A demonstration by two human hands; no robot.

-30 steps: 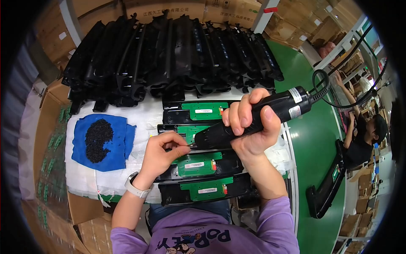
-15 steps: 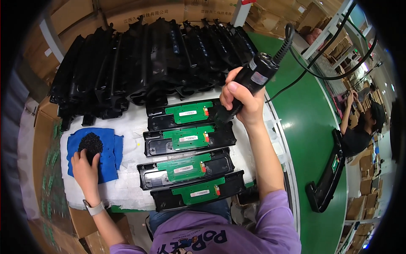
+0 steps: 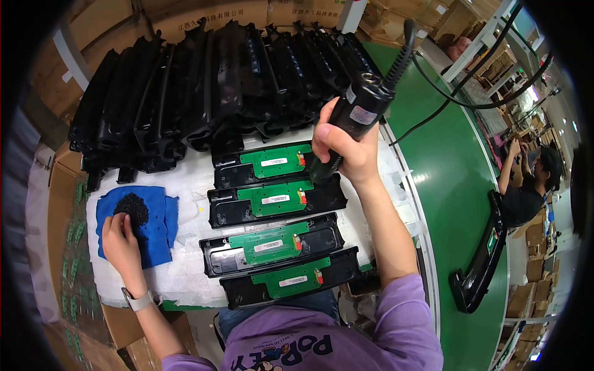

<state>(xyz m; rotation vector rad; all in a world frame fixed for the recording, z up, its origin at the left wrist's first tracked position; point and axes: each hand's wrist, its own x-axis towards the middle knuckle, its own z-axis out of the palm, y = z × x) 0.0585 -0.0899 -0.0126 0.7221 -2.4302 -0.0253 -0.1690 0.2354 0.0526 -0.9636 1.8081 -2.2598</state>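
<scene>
My right hand (image 3: 346, 145) is wrapped round a black corded electric screwdriver (image 3: 362, 105), tilted with its lower end over the right part of the farthest panels. Several long black plastic panels (image 3: 325, 193) lie in a row before me, each carrying a green circuit board (image 3: 272, 201) with a white label and a red-and-yellow part. On the left, a blue cloth (image 3: 162, 213) bears a heap of tiny black pieces (image 3: 133, 207) that look like screws. My left hand (image 3: 122, 244) is at the heap's near edge, thumb and fingers pinched together; what they hold is too small to make out.
A large stack of black plastic housings (image 3: 216, 86) fills the back of the white-covered table (image 3: 192, 191). To the right runs a green surface (image 3: 442, 185) with a long black housing (image 3: 479, 266) on it. The screwdriver's cable (image 3: 402, 59) arcs overhead. Another person (image 3: 532, 185) works at far right.
My left thumb and fingers have closed into a pinch and drawn back slightly from the heap. My right hand and the screwdriver have shifted a little left.
</scene>
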